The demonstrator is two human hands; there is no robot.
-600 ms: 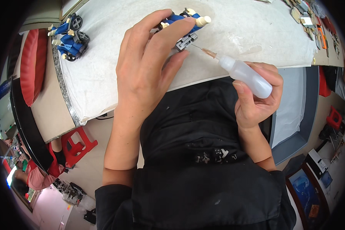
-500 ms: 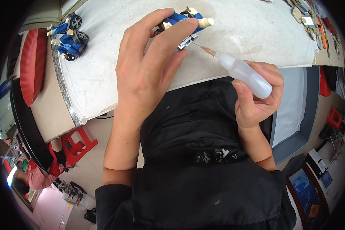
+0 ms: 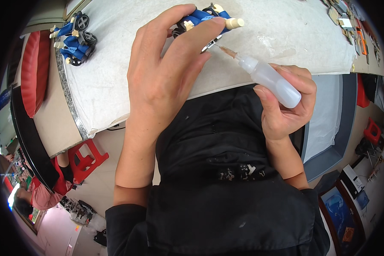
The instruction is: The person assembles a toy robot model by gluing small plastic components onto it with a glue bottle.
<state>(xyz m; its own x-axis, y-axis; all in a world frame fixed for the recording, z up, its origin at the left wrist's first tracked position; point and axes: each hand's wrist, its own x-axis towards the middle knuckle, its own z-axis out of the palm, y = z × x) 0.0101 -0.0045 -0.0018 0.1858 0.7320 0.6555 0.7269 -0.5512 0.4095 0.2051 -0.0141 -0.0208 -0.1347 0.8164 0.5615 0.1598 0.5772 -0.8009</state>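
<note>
The fingers (image 3: 187, 38) of the left hand (image 3: 166, 81) are curled down over a blue toy vehicle (image 3: 205, 17), closed on it from above and pinning it at the far middle of the bench (image 3: 115, 85); cream pegs and a dark wheel poke out past the fingertips. The right hand (image 3: 286, 106) is wrapped shut around a small translucent squeeze bottle (image 3: 271, 81), thumb on its near side and the other fingers over the far side. The bottle's long axis runs from lower right up to the left, and its thin brownish nozzle (image 3: 228, 51) ends right at a small metal part (image 3: 211, 42) on the toy's underside, just beside the left fingertips; whether the tip touches it I cannot tell. So the toy lies up and left of the right hand, in line with the nozzle, and the left hand is the nearer one. A white cloth (image 3: 286, 30) covers the bench. Another blue wheeled toy (image 3: 74, 36) lies well apart at the far left, beside a red cushion (image 3: 30, 72). Small parts (image 3: 345, 21) are scattered at the far right. A red stool (image 3: 85, 158) stands on the floor below.
</note>
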